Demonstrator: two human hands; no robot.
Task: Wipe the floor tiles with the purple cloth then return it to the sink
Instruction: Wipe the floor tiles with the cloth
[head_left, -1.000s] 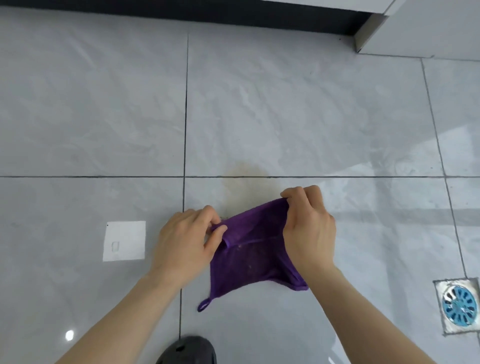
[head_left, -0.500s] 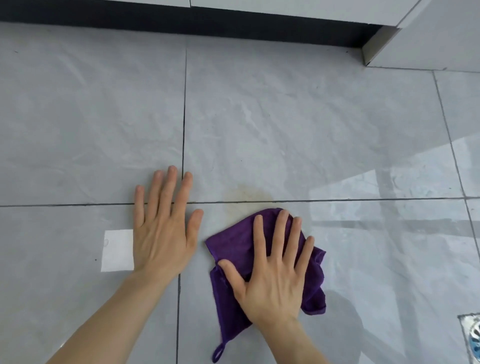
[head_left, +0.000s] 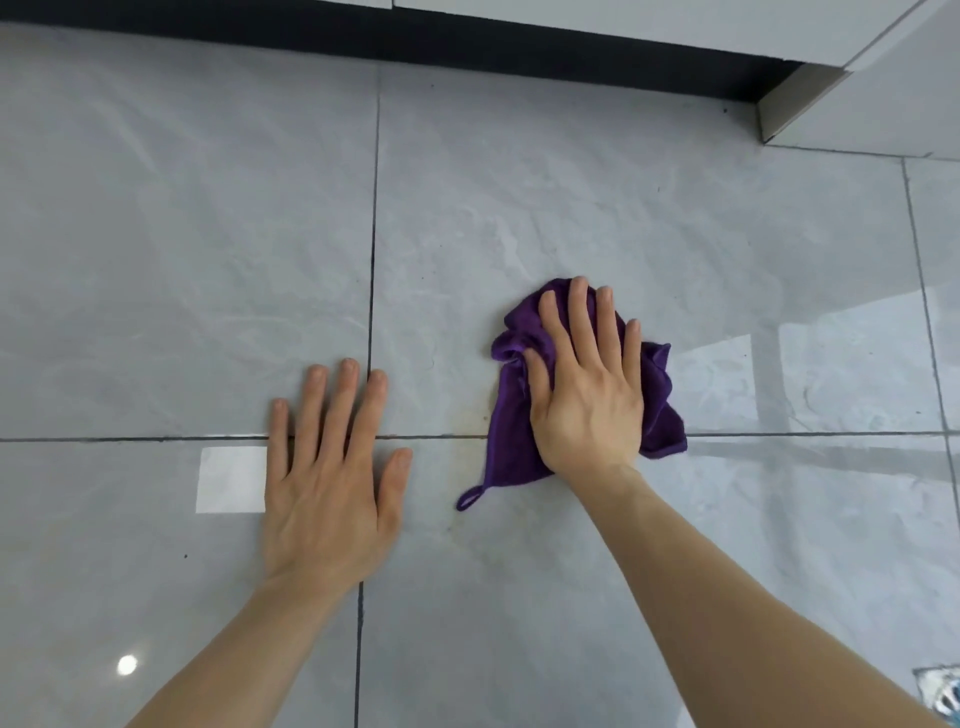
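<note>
The purple cloth (head_left: 661, 410) lies bunched on the grey floor tiles (head_left: 571, 182), just right of where the grout lines cross, its hanging loop trailing towards me. My right hand (head_left: 587, 395) presses down flat on it, fingers spread forward and thumb tucked into a fold. A faint brownish stain (head_left: 470, 422) shows on the tile at the cloth's left edge. My left hand (head_left: 327, 478) rests palm down on the bare floor to the left, fingers apart, holding nothing. No sink is in view.
A white rectangular patch (head_left: 231, 479) sits on the tile beside my left hand. A floor drain (head_left: 943, 693) peeks in at the bottom right corner. A dark kickboard (head_left: 467, 47) under white cabinets runs along the far edge, with a cabinet corner (head_left: 795, 104) at the upper right.
Both hands held the cloth up a second ago; then it went down on the floor. My right hand has since pushed it forward and right across the stain, while my left hand stays planted.
</note>
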